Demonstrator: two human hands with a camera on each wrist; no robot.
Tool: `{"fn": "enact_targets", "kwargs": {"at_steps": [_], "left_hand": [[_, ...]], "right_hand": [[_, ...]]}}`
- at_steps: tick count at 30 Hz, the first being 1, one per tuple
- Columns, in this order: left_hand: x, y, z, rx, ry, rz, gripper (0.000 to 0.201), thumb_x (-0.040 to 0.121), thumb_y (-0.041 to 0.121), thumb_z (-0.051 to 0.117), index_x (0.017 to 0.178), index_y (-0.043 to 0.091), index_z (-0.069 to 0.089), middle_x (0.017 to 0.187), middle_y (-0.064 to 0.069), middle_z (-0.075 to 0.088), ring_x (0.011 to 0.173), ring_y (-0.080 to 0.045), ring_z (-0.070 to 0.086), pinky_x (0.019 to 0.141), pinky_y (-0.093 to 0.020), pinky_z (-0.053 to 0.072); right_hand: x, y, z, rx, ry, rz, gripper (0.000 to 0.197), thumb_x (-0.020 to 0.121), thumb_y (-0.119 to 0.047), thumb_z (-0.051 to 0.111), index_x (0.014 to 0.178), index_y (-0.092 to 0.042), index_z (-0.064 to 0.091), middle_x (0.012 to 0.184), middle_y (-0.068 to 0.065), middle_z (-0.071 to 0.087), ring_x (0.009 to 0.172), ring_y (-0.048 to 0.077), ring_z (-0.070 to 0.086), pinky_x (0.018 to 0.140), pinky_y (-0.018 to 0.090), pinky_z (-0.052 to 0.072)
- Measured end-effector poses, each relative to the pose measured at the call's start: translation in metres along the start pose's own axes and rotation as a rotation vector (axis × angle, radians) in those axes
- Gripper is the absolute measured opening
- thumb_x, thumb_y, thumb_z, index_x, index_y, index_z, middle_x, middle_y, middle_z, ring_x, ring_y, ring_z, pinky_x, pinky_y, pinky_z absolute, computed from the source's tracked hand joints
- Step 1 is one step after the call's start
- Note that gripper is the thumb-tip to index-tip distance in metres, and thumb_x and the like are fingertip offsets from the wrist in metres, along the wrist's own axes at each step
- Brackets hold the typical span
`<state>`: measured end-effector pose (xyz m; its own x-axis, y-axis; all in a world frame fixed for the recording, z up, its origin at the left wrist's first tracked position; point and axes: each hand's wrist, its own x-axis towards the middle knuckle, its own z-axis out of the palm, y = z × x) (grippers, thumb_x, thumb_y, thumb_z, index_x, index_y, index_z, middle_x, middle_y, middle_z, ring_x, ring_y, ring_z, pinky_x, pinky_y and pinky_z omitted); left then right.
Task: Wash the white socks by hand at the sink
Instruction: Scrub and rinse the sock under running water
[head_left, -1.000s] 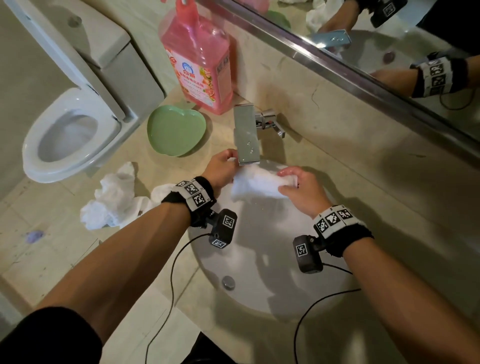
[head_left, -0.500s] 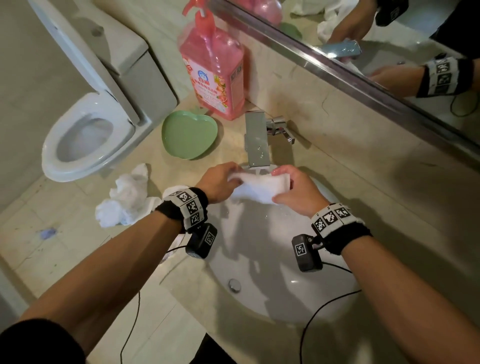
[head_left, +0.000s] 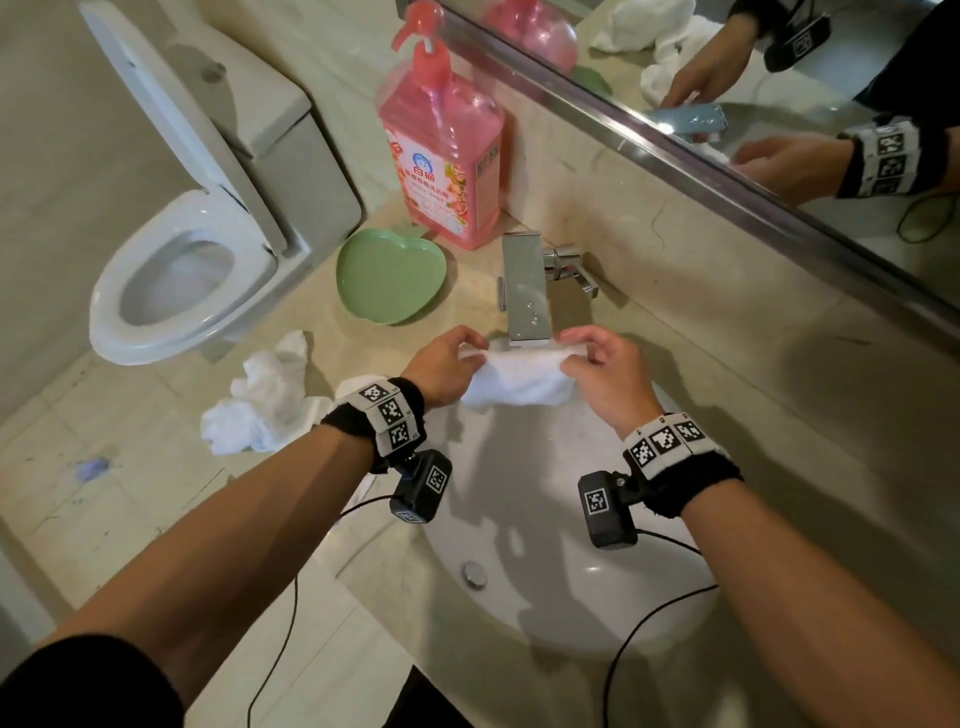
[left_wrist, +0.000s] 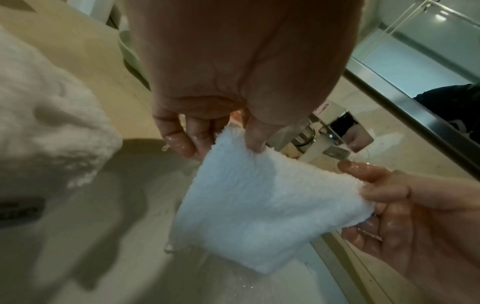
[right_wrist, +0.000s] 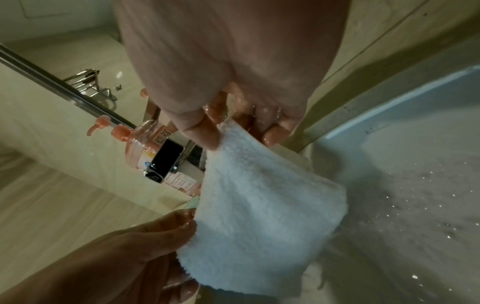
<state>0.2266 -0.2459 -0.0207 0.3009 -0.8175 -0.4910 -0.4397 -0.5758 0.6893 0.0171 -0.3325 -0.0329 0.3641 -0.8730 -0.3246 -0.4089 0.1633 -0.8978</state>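
Observation:
A wet white sock (head_left: 519, 378) (left_wrist: 249, 207) (right_wrist: 262, 218) hangs stretched between both hands just under the chrome faucet spout (head_left: 525, 291), over the white sink basin (head_left: 524, 551). My left hand (head_left: 448, 364) (left_wrist: 223, 142) pinches its left top corner between thumb and fingers. My right hand (head_left: 597, 364) (right_wrist: 233, 131) pinches the right top corner the same way. Water runs from the spout (left_wrist: 315, 153) onto the sock's top edge, and drops fall off its lower edge. More white socks (head_left: 265, 400) lie crumpled on the counter to the left of the basin.
A pink pump bottle of detergent (head_left: 447, 150) stands behind a green apple-shaped dish (head_left: 389, 280) at the back left. The faucet handle (head_left: 571, 267) sticks out to the right. A mirror (head_left: 779, 104) runs along the back wall. A toilet (head_left: 192, 270) stands left of the counter.
The hands have drawn apart and spread the sock flat under the spout; a second ago it was bunched between them. The head view has shifted right and downward.

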Motion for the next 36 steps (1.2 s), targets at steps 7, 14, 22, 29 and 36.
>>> {"fn": "enact_targets", "kwargs": {"at_steps": [7, 14, 22, 29, 36], "left_hand": [[0.014, 0.009, 0.022, 0.074, -0.164, 0.045, 0.048, 0.081, 0.013, 0.075, 0.125, 0.020, 0.056, 0.126, -0.005, 0.058, 0.098, -0.020, 0.058, 0.080, -0.021, 0.046], [0.025, 0.025, 0.026, 0.407, -0.131, 0.155, 0.016, 0.095, 0.018, 0.048, 0.083, 0.015, 0.056, 0.095, -0.018, 0.065, 0.075, -0.029, 0.056, 0.067, -0.035, 0.045], [0.011, 0.023, -0.007, 0.477, -0.149, 0.203, 0.028, 0.103, 0.035, 0.042, 0.081, 0.021, 0.051, 0.086, -0.005, 0.056, 0.077, -0.026, 0.051, 0.067, -0.035, 0.036], [-0.007, 0.005, -0.027, 0.431, -0.072, 0.279, 0.031, 0.104, 0.037, 0.040, 0.088, 0.016, 0.056, 0.105, -0.007, 0.046, 0.095, -0.022, 0.045, 0.088, -0.035, 0.038], [-0.014, -0.013, -0.033, 0.284, -0.065, 0.193, 0.042, 0.105, 0.038, 0.037, 0.088, 0.006, 0.058, 0.086, -0.013, 0.062, 0.083, -0.033, 0.056, 0.078, -0.043, 0.043]], "right_hand": [[-0.002, 0.007, -0.016, 0.035, 0.091, 0.037, 0.036, 0.061, -0.017, 0.060, 0.082, -0.041, 0.077, 0.086, -0.003, 0.077, 0.074, 0.015, 0.066, 0.070, 0.032, 0.054], [-0.004, 0.021, -0.030, -0.108, 0.075, 0.044, 0.048, 0.069, 0.000, 0.072, 0.088, -0.044, 0.072, 0.099, -0.007, 0.074, 0.090, 0.019, 0.073, 0.077, 0.033, 0.061], [0.001, 0.017, -0.017, -0.230, 0.011, 0.030, 0.032, 0.084, -0.011, 0.071, 0.113, -0.025, 0.073, 0.097, -0.002, 0.072, 0.088, 0.021, 0.069, 0.081, 0.032, 0.057], [0.005, -0.003, 0.011, -0.410, -0.104, -0.076, 0.032, 0.096, -0.011, 0.054, 0.125, -0.013, 0.067, 0.100, 0.003, 0.064, 0.091, 0.018, 0.056, 0.087, 0.027, 0.047], [0.006, -0.014, 0.022, -0.469, -0.266, -0.009, 0.042, 0.091, -0.018, 0.063, 0.133, -0.018, 0.060, 0.131, 0.005, 0.064, 0.120, 0.024, 0.058, 0.099, 0.029, 0.044]]}}
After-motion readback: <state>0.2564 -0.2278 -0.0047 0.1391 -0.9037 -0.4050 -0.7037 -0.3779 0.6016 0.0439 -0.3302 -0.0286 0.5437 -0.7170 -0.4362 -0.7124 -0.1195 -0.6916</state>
